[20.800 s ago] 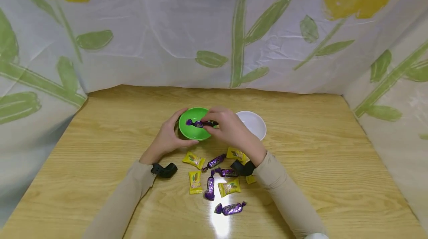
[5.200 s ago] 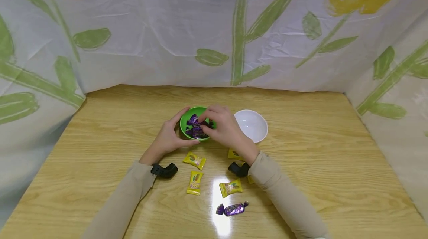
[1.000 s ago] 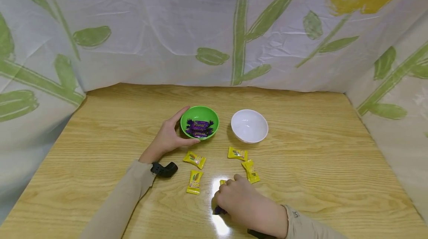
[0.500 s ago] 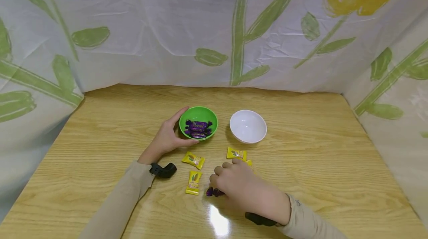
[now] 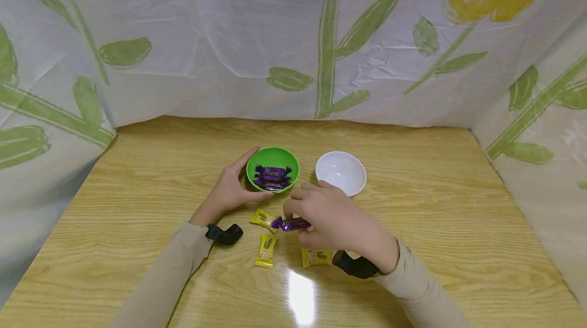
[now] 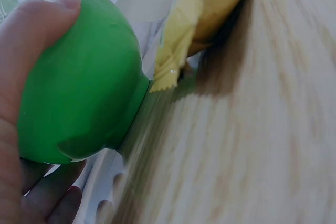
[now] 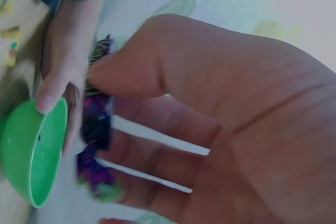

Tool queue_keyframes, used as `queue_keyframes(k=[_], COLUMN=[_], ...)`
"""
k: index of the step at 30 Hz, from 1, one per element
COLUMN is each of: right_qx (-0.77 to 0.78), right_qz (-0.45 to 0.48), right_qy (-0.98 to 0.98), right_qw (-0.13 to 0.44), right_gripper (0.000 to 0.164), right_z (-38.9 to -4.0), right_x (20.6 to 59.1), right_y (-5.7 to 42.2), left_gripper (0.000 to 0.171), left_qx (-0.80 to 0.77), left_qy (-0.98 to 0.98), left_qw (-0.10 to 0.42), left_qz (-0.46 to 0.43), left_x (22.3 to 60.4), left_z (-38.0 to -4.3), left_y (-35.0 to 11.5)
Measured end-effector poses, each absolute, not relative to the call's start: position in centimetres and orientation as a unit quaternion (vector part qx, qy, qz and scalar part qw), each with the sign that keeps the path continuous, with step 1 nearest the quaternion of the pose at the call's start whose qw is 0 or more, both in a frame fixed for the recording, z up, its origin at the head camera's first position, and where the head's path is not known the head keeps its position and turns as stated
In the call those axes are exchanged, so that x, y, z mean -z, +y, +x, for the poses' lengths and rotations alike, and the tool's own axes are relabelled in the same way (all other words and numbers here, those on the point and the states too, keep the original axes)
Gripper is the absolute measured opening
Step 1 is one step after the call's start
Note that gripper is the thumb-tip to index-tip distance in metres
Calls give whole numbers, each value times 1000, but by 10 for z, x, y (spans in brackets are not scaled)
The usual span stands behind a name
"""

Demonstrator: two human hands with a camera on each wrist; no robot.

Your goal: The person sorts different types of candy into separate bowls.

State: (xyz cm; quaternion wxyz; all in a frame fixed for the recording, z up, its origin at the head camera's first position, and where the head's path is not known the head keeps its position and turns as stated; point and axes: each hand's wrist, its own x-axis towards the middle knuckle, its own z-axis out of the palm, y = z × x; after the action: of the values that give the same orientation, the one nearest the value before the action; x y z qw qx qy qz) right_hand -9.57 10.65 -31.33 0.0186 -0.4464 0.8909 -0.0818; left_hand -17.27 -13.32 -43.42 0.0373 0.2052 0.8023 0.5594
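Observation:
My left hand (image 5: 228, 189) grips the rim of a green bowl (image 5: 272, 154), thumb on the near side and fingers on the far side. Several purple wrapped candies (image 5: 272, 175) lie inside that bowl. Between the thumb and fingers of my right hand (image 5: 330, 216) is another purple wrapped candy (image 5: 293, 224), held above the table just over a yellow wrapped candy (image 5: 262, 217). The right wrist view shows the pinched candy (image 7: 97, 121) by its twisted ends, near the green bowl (image 7: 50, 156). In the left wrist view, the bowl (image 6: 86, 77) has a yellow packet (image 6: 181, 35) beside it.
A white bowl (image 5: 339, 169) stands right of the green one, partly behind my right hand. More yellow candies (image 5: 265, 251) lie on the wooden table (image 5: 220, 292), one (image 5: 315, 257) beneath my right wrist. A flower-painted cloth (image 5: 229, 63) hangs behind.
Purple candies have gone from the table into the green bowl over the earlier frames. Lately my right hand took the purple candy near the front and moved it up toward the bowls; the left stayed.

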Motion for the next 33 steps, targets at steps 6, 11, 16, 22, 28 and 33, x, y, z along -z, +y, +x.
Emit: queue_keyframes(k=[6,11,16,22,28,33], right_qx=[157,230,292,321,292,225], right_qz=[-454,-443,-404,-373,-364,-351], right_qy=[876,862,861,862,870,893], right_qw=[-29,-82,-98,-123,-156,-169], right_gripper=[23,21,21,20,13,11], right_z=[-121,-146,-166,-183,-196,-199], right_x=[319,333,351,365,378,387], right_y=[107,106,104,97,88,83], left_gripper=[109,109,108,107,107,109], left_qx=[-567,-561,-563,-554,-556,-555], left_qy=[794,795,792,799,798,800], left_qw=[31,14,7,6,12,20], left_qz=[215,229,236,234,231,226], left_x=[450,458,460,459,458,457], left_z=[-180,-185,-186,-185,-184,-184], left_y=[-137,-139,-140,-140,-139,-139])
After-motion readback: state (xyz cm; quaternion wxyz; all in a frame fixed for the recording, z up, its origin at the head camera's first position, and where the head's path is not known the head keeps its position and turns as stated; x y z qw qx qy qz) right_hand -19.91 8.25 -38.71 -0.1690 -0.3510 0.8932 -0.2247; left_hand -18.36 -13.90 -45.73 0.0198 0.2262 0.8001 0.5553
